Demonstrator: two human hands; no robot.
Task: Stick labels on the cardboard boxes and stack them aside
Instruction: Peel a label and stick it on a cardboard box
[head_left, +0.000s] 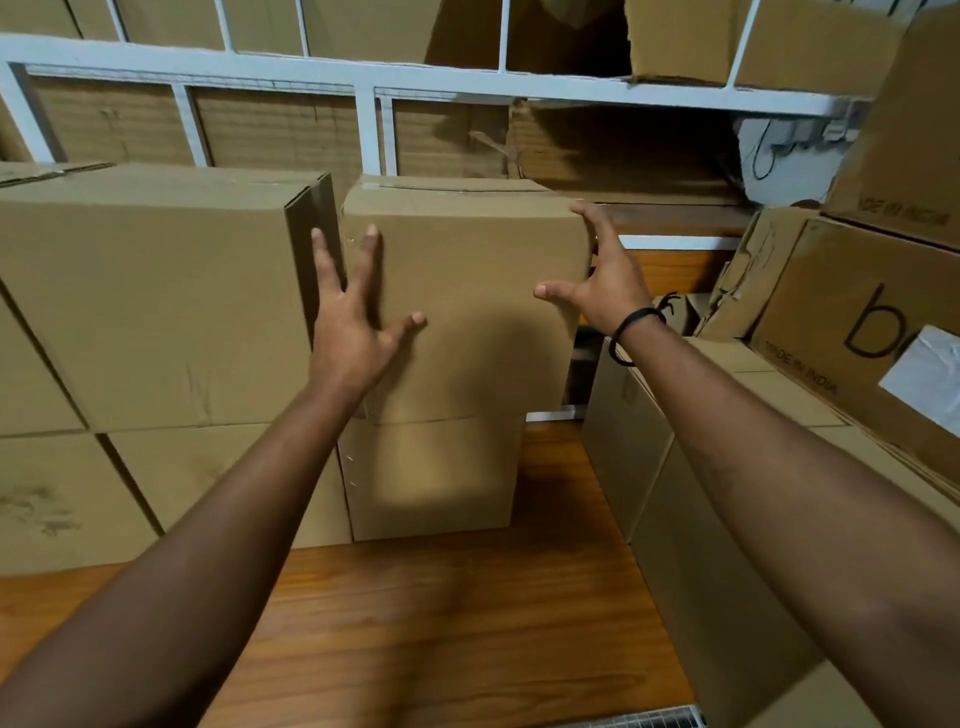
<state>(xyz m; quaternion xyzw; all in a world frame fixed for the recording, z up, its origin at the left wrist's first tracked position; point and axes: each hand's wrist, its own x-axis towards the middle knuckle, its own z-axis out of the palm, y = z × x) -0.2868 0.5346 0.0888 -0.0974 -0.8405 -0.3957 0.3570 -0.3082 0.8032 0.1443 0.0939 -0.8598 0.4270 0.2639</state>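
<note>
Centre frame, a cardboard box (467, 291) sits stacked on a lower box (431, 478) — left hand (353, 332) spread open against its front left edge, right hand (602, 280) open, fingers straight, at its right edge.

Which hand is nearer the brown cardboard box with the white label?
Right. The right hand sits left of the brown labelled cardboard box; the left hand is farther left.

A brown wooden surface (441, 623) is lying near. A white metal frame (366, 85) is standing far back, a thin black wire (757, 156) hanging right.
</note>
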